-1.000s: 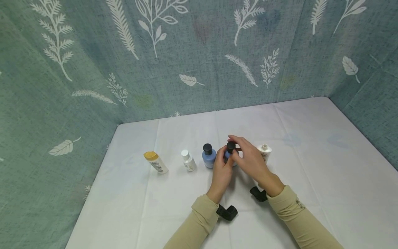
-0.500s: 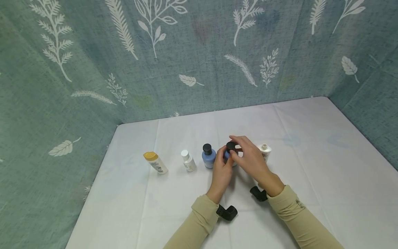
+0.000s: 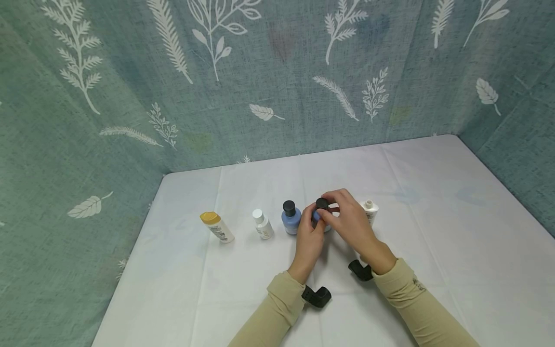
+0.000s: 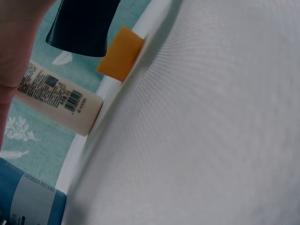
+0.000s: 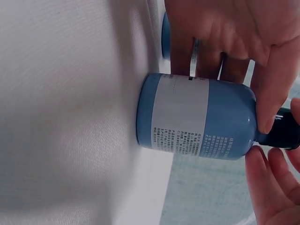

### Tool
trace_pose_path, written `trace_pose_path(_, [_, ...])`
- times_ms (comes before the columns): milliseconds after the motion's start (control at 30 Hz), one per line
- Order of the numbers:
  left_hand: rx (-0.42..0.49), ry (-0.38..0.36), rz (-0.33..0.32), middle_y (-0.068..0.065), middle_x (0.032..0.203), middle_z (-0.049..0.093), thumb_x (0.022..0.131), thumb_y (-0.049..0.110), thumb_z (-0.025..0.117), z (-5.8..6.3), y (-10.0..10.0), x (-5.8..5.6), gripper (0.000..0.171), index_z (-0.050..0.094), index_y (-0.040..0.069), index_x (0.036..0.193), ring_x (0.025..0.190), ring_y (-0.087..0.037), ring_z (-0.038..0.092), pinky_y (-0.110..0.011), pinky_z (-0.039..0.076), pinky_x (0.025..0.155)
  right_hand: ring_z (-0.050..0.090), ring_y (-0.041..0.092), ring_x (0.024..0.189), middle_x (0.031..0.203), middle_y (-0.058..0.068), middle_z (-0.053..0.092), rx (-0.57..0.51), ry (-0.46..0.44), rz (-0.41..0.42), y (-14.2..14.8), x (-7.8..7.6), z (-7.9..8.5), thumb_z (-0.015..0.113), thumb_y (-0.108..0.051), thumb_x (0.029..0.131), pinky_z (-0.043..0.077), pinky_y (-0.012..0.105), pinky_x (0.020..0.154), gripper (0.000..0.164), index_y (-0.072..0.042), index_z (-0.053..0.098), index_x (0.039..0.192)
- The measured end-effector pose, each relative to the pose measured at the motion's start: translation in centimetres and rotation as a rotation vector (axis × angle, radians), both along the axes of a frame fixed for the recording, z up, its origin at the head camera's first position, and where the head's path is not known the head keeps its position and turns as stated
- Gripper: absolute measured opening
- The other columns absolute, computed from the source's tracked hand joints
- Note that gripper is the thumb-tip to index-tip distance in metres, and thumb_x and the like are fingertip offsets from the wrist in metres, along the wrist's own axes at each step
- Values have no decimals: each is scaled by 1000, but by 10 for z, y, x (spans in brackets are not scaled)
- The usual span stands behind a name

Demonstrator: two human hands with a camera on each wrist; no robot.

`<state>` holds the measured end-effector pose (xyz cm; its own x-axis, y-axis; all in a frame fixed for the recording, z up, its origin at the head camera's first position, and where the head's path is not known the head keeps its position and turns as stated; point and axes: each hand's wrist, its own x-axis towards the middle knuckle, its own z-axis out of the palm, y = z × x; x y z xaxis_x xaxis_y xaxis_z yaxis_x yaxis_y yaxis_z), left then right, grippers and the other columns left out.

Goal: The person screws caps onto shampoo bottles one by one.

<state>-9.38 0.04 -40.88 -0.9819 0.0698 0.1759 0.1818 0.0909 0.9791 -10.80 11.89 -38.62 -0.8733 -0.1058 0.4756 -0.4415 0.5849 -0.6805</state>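
Observation:
In the head view my left hand (image 3: 310, 237) holds a blue bottle (image 5: 187, 117) by its body. My right hand (image 3: 348, 222) pinches the black cap (image 3: 322, 203) between thumb and fingers. Seen from the right wrist, the bottle has a pale label with small print and its base meets the white cloth. The left hand's fingers pass behind it, and the right hand's fingertips (image 5: 265, 173) meet at the cap. Just left of the held bottle stands a second blue bottle (image 3: 291, 221), also black-capped. An uncapped white bottle (image 3: 369, 210) is partly behind the right hand.
Further left stand a small white bottle (image 3: 262, 225) with a white cap and a cream bottle (image 3: 219, 228) with a yellow cap. An orange blocky thing (image 4: 121, 54) shows in the left wrist view. Patterned green cloth (image 3: 277, 86) hangs around the white-covered table (image 3: 243, 289).
The right hand's fingers have shifted slightly round the black cap. The left hand and the other bottles hold their places.

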Motion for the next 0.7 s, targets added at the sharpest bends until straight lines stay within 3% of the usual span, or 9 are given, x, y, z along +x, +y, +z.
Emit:
trace_pose_path(200, [3, -10, -4, 6, 120, 49, 92, 21, 51, -23, 0, -11, 31, 48, 23, 123, 111, -8, 47, -28, 42, 87, 55, 11, 92, 102, 1, 52, 4, -13, 0, 1, 0, -1, 70, -23, 78, 47, 22, 74, 36, -7, 57, 108])
trace_pose_path(300, [-7, -2, 6, 9, 120, 48, 91, 26, 51, -26, 1, -12, 30, 48, 27, 122, 112, -6, 46, -27, 41, 87, 54, 11, 94, 104, 1, 53, 14, -10, 9, 1, -1, 0, 69, -24, 78, 47, 22, 75, 41, -7, 55, 113])
trace_pose_path(333, [-9, 2, 8, 10, 121, 48, 91, 28, 50, -26, 1, -12, 30, 48, 28, 121, 112, -5, 45, -27, 41, 88, 54, 11, 95, 105, 1, 53, 19, -12, 11, 1, -1, 0, 68, -25, 79, 47, 22, 75, 42, -8, 55, 115])
trace_pose_path(567, [-50, -28, 24, 1, 122, 48, 91, 24, 51, 7, 0, 3, 33, 49, 13, 122, 112, -8, 45, -27, 39, 90, 54, 15, 100, 114, 2, 54, 32, -47, 36, 1, 1, 0, 58, -29, 87, 47, 32, 79, 44, -11, 49, 126])
trace_pose_path(700, [-47, 8, 19, 2, 122, 48, 90, 23, 52, -5, 0, -3, 33, 49, 15, 122, 114, -9, 44, -31, 37, 93, 52, 13, 105, 120, -1, 53, 42, -40, 61, 1, 1, 0, 55, -23, 88, 46, 29, 81, 45, -13, 44, 131])
